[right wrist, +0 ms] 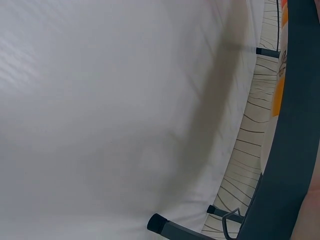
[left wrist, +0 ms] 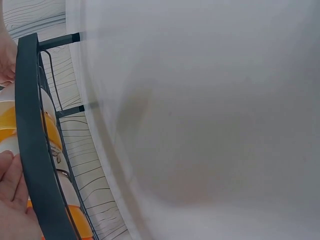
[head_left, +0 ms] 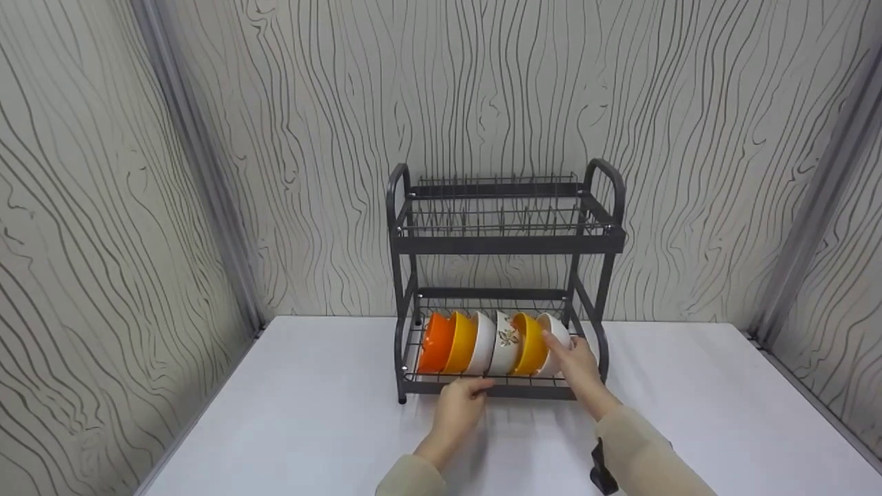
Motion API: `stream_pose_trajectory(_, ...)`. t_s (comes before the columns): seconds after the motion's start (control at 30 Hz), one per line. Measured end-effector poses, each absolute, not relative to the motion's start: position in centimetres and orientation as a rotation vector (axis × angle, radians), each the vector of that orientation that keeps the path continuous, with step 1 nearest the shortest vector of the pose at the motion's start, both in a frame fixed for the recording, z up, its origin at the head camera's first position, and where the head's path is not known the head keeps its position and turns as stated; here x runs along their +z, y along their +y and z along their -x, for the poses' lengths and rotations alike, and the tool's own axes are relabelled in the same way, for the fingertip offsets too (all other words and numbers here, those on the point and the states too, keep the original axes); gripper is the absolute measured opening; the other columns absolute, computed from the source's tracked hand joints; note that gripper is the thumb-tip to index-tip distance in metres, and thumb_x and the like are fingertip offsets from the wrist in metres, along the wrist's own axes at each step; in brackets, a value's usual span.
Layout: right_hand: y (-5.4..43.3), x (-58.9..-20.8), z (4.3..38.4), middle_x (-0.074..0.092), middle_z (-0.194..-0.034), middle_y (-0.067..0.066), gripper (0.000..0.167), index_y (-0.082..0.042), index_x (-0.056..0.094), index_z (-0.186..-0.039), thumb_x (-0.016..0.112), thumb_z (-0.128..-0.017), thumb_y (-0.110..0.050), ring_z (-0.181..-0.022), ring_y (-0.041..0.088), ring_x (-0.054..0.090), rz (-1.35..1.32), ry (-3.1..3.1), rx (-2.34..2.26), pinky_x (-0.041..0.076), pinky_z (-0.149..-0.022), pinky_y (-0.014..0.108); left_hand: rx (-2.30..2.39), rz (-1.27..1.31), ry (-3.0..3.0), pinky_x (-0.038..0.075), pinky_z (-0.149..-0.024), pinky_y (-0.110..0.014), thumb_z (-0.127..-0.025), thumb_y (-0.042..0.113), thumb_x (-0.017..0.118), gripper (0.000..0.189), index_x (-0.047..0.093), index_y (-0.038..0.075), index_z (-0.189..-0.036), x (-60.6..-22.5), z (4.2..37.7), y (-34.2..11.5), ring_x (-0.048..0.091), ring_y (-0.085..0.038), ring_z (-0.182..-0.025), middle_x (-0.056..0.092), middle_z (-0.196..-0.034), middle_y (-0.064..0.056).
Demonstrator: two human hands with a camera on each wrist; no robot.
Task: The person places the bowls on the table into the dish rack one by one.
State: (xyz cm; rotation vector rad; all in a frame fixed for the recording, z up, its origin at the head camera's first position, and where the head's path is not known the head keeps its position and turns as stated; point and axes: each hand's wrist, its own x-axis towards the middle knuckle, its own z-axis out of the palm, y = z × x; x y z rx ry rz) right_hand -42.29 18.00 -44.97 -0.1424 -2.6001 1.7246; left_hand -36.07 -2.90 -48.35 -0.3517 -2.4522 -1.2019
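Observation:
Several bowls stand on edge in a row on the lower shelf of a black two-tier dish rack (head_left: 510, 244). From the left come an orange bowl (head_left: 435, 344), a yellow bowl (head_left: 460, 344), a white bowl (head_left: 482, 344), a leaf-patterned white bowl (head_left: 506, 348) and another yellow bowl (head_left: 529, 348). My right hand (head_left: 579, 365) holds the rightmost white bowl (head_left: 551, 365), its thumb over the near side. At the front bar of the lower shelf is my left hand (head_left: 460, 406); its fingers (left wrist: 11, 185) look fairly straight in the left wrist view, beside the bowls.
The rack's upper tier (head_left: 496, 220) has wire dividers and curved side handles. Rack feet (right wrist: 157, 223) stand on the white table (head_left: 310, 413). Patterned panels (head_left: 331, 138) enclose the back and sides. A black strap-like object (head_left: 603, 472) is by the right sleeve.

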Motion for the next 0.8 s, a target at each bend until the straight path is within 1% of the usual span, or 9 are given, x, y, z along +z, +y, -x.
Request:
stream_pose_trajectory(0.23,18.24,-44.83,42.26,0.017,-0.148,0.031,0.102,0.008,0.010,-0.142,0.042,-0.083,-0.069,-0.135,0.044,0.025,0.126,-2.642,1.755,0.025,-0.110,0.056,-1.216,0.340,-2.461,0.054,-0.084,-0.036,-0.080,-0.005,0.056,0.029,0.072,0.007,-0.100,-48.33,36.09,-2.83,0.065,-0.023,-0.097,0.072,-0.098,-0.004)
stream_pose_trajectory(0.5,18.37,-44.87,42.65,0.012,-0.149,0.031,0.105,0.009,0.005,-0.143,0.041,-0.083,-0.069,-0.137,0.045,0.020,0.083,-2.650,1.794,0.022,-0.110,0.059,-1.204,0.359,-2.456,0.054,-0.083,-0.035,-0.078,-0.007,0.055,0.031,0.072,0.006,-0.100,-48.24,36.20,-2.93,0.066,-0.023,-0.096,0.072,-0.097,-0.005)
stream_pose_trajectory(0.8,18.16,-44.82,42.34,0.004,-0.151,0.030,0.109,0.006,-0.003,-0.144,0.038,-0.082,-0.073,-0.139,0.045,0.011,0.129,-2.682,1.712,0.017,-0.111,0.058,-1.199,0.375,-2.454,0.054,-0.084,-0.035,-0.078,-0.008,0.056,0.031,0.072,0.006,-0.101,-48.43,36.08,-2.95,0.066,-0.023,-0.095,0.072,-0.097,-0.004)
